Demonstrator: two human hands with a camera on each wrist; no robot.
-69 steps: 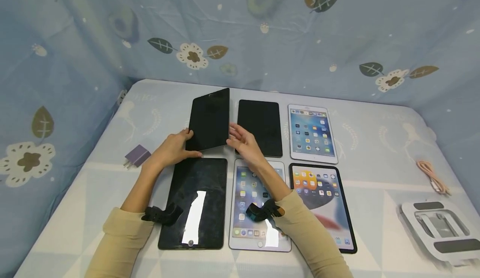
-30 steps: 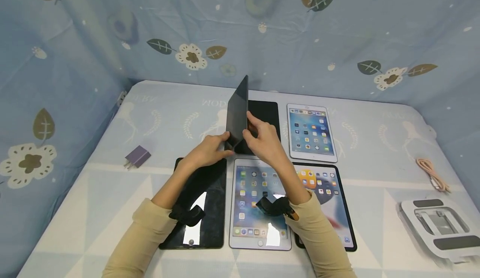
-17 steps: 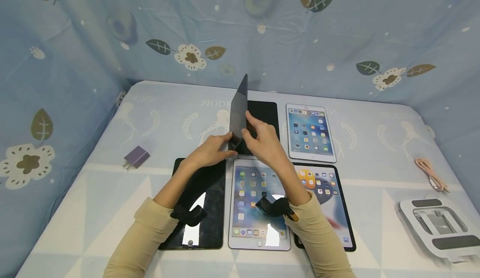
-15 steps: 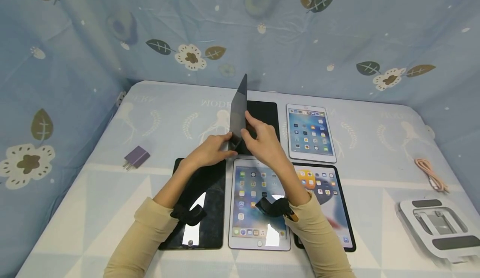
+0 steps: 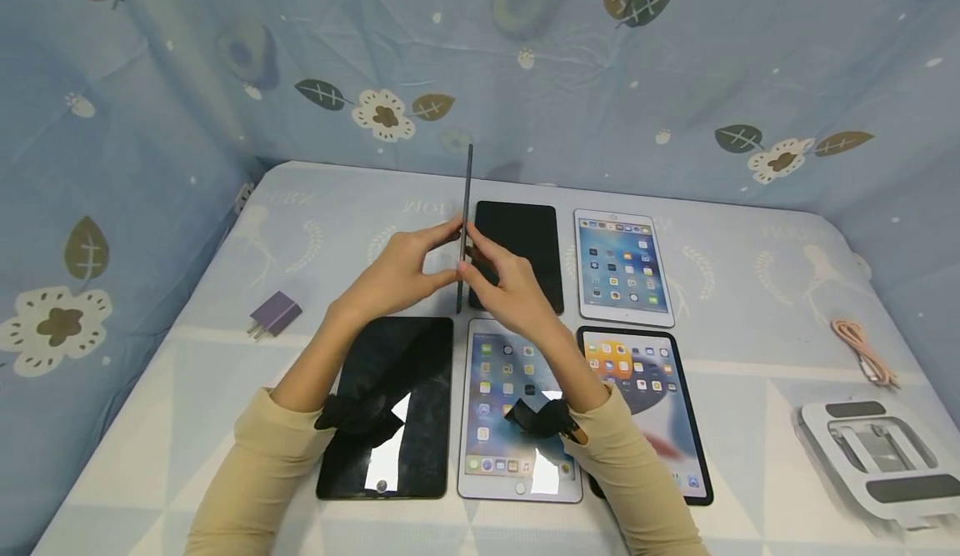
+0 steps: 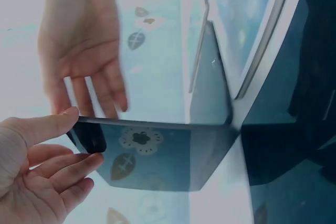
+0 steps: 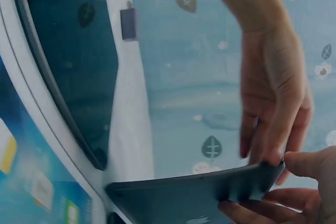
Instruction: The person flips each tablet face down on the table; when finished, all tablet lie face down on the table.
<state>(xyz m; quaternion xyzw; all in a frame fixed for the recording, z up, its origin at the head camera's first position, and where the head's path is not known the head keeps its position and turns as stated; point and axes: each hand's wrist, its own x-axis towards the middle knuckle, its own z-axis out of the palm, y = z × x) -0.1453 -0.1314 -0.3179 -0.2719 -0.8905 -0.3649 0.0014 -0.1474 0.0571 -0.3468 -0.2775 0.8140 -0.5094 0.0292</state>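
In the head view, a dark tablet (image 5: pixel 464 197) stands edge-on above the table. My left hand (image 5: pixel 393 272) holds it from the left and my right hand (image 5: pixel 506 285) from the right. The left wrist view has my left thumb at the edge and the fingers against the glossy black screen (image 6: pixel 157 156). Seen from the right wrist, my right hand (image 7: pixel 294 198) has its thumb at the edge and fingers on the grey back with a logo. Just right of it lies a black tablet (image 5: pixel 525 247). A larger black tablet (image 5: pixel 397 406) lies below my left hand.
A white tablet (image 5: pixel 517 456) with lit icons, another white tablet (image 5: pixel 622 264) and a black-framed tablet (image 5: pixel 675 423) lie around the right arm. A purple charger plug (image 5: pixel 275 313) sits left. A coiled cable (image 5: pixel 862 352) and a white stand (image 5: pixel 881 460) are at right.
The held tablet was first angled screen-forward at left, swung right over the flat black one, and now stands edge-on a little further left. My left hand has moved up along it.
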